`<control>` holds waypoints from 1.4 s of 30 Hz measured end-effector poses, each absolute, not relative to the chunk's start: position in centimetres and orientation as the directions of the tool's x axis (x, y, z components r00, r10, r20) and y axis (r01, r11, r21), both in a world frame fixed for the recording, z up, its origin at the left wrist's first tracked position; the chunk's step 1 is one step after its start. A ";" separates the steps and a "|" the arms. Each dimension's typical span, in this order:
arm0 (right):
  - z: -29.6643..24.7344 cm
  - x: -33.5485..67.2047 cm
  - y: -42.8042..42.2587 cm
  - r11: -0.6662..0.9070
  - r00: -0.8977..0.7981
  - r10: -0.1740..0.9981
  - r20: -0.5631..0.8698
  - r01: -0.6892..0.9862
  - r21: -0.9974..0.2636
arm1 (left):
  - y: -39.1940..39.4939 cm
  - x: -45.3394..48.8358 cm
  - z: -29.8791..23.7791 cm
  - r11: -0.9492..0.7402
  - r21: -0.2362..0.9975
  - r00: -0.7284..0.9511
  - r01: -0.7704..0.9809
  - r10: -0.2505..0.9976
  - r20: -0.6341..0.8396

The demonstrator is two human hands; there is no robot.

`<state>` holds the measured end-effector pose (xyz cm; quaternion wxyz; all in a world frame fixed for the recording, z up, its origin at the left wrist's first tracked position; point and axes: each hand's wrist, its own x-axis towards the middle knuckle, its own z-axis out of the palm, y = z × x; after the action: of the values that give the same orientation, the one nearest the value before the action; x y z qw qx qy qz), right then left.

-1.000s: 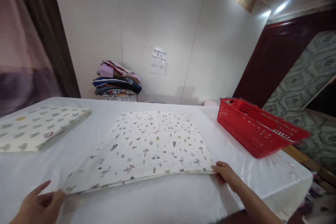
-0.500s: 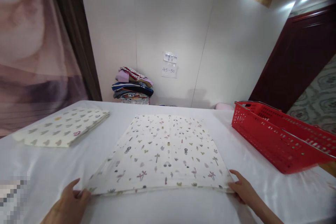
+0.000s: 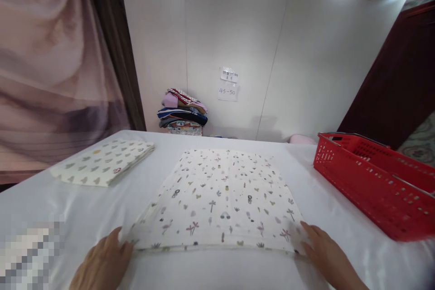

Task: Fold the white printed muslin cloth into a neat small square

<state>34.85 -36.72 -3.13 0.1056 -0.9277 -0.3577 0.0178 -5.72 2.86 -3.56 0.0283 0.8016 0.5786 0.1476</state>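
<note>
A folded white cloth (image 3: 217,199) printed with small palm trees, flamingos and rainbows lies flat in front of me, its folded edge towards me. At its near left corner is my left hand (image 3: 103,258), thumb and fingers closed at the fabric edge. My right hand (image 3: 324,251) is at the near right corner, its fingers closed on the edge there. The fingertips of both hands are partly hidden. Off to the left rests another folded cream cloth (image 3: 105,161) with grey cloud-like shapes, apart from both hands.
A red perforated plastic basket (image 3: 367,181) stands on the right side of the white table (image 3: 183,272). Behind the table's far edge, a stack of folded fabrics (image 3: 183,113) rises against the wall. Paper signs (image 3: 227,91) hang there. A curtain (image 3: 61,77) borders the left.
My view has turned slightly left, so everything sits further right. Both index fingers, raised before, have come down towards the cloth's corners. The cloth itself looks much the same.
</note>
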 end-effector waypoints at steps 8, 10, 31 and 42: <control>-0.4 30.0 -25.2 -0.400 0.441 0.897 0.040 0.846 -0.353 | 2.6 0.0 -0.7 -0.700 0.070 0.629 0.711 0.678 0.380; -0.6 30.2 -23.1 -0.373 0.407 0.913 0.030 0.862 -0.343 | 3.0 0.9 -1.6 -0.726 0.060 0.683 0.685 0.668 0.295; -1.6 37.5 -17.8 -0.498 0.506 0.862 -0.031 0.834 -0.237 | 8.2 7.6 -0.7 -0.791 0.064 0.769 0.608 0.607 0.202; -5.0 44.5 -16.6 -0.700 0.696 0.712 -0.099 0.691 -0.180 | 12.7 10.1 -4.2 -0.752 0.059 0.752 0.657 0.659 0.027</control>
<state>44.54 -16.58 -4.96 0.0644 -0.9185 -0.3817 0.0804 10.06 12.69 -4.24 0.0229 0.9356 0.3517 0.0230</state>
